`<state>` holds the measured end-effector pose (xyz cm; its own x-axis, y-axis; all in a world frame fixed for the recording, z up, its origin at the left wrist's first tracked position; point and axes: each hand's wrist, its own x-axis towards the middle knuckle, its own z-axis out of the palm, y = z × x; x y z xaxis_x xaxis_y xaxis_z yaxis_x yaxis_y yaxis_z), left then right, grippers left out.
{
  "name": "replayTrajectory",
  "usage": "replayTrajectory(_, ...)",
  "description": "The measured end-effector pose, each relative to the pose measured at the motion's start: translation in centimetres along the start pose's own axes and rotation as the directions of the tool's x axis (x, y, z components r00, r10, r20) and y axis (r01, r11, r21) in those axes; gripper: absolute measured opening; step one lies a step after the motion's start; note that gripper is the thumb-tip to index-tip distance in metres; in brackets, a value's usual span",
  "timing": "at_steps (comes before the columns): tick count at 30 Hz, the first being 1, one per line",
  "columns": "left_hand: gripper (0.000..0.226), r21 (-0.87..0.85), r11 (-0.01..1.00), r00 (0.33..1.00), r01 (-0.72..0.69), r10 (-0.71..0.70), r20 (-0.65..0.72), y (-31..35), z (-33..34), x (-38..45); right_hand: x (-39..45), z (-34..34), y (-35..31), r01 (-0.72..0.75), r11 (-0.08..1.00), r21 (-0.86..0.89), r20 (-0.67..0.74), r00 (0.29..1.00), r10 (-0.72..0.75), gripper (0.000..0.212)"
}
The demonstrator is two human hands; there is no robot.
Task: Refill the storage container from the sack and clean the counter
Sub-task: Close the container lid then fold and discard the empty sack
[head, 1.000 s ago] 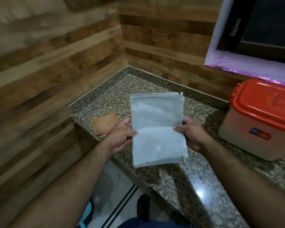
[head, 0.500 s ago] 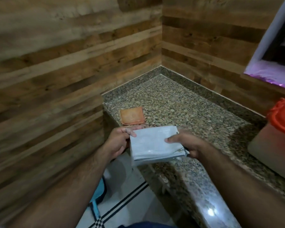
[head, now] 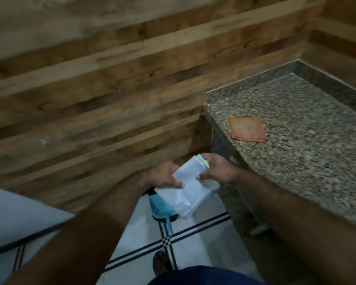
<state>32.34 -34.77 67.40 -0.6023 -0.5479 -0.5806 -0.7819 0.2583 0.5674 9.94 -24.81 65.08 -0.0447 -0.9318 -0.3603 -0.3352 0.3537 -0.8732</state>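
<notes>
At the far left a pale slab (head: pixel 19 212) with a dark edge is cut off by the frame; what it is cannot be told. A wooden plank wall (head: pixel 90 89) fills the back, smeared by blur. The left hand (head: pixel 162 176) has its grip clamped on the near-left edge of the folded white sack (head: pixel 190 190), thumb on top. The sack hangs tilted over the tiled floor (head: pixel 193 243), off the counter, hiding most of a blue plastic thing (head: pixel 161 210) beneath it. The right hand (head: pixel 218 171) pinches the sack's upper right edge, its fingertips hidden behind the folds. Further right, an orange cloth (head: pixel 247 129) lies flat on the granite counter (head: pixel 306 130), well apart from both hands.
</notes>
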Motion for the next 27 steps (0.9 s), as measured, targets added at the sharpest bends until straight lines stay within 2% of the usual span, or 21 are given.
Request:
replayTrajectory(2, 0.042, 0.054, 0.998, 0.996, 0.024, -0.02, -0.084, -4.6, -0.5, 0.4, 2.7, 3.0, -0.5, -0.025, 0.997, -0.071, 0.0, 1.0, 0.026, 0.041)
replayTrajectory(5, 0.033, 0.158, 0.987, 0.987, 0.031, -0.005, -0.162, -10.0, -0.8, 0.8, 6.4, 7.4, -0.7, -0.1, 0.974, -0.205, -0.022, 0.995, 0.097, 0.047)
replayTrajectory(7, 0.03, 0.231, 0.972, 0.982, 0.031, 0.014, -0.19, -13.3, -1.2, 1.5, 8.7, 9.9, -0.1, -0.15, 0.953, -0.263, -0.039, 0.989, 0.145, 0.052)
replayTrajectory(10, 0.03, 0.291, 0.954, 0.982, 0.071, -0.016, -0.188, -18.5, -2.1, 2.9, 12.2, 13.3, 2.7, -0.277, 0.903, -0.329, 0.0, 0.956, 0.294, 0.039)
replayTrajectory(13, 0.029, 0.241, 0.953, 0.967, 0.185, -0.133, -0.217, -23.6, -2.1, 4.4, 14.7, 16.7, 6.3, -0.402, 0.822, -0.402, -0.005, 0.899, 0.437, 0.037)
replayTrajectory(16, 0.029, 0.172, 0.941, 0.936, 0.292, -0.244, -0.253, -28.6, -0.8, 6.7, 16.4, 20.4, 9.2, -0.523, 0.777, -0.35, -0.007, 0.831, 0.556, 0.036)
replayTrajectory(20, 0.024, 0.05, 0.907, 0.889, 0.418, -0.397, -0.23, -35.2, 3.2, 10.9, 20.6, 26.1, 17.9, -0.631, 0.693, -0.349, 0.076, 0.717, 0.692, 0.03)
replayTrajectory(22, 0.023, -0.024, 0.883, 0.856, 0.469, -0.461, -0.233, -38.2, 6.0, 13.0, 22.9, 29.3, 23.2, -0.695, 0.662, -0.28, 0.089, 0.668, 0.739, 0.028)
replayTrajectory(26, 0.026, -0.165, 0.819, 0.776, 0.55, -0.574, -0.263, -43.8, 12.2, 16.0, 27.4, 36.7, 32.7, -0.772, 0.606, -0.191, 0.137, 0.591, 0.795, 0.058)
replayTrajectory(27, 0.027, -0.19, 0.807, 0.76, 0.559, -0.591, -0.271, -45.1, 13.8, 16.6, 28.2, 38.6, 35.2, -0.778, 0.589, -0.217, 0.109, 0.581, 0.807, 0.074)
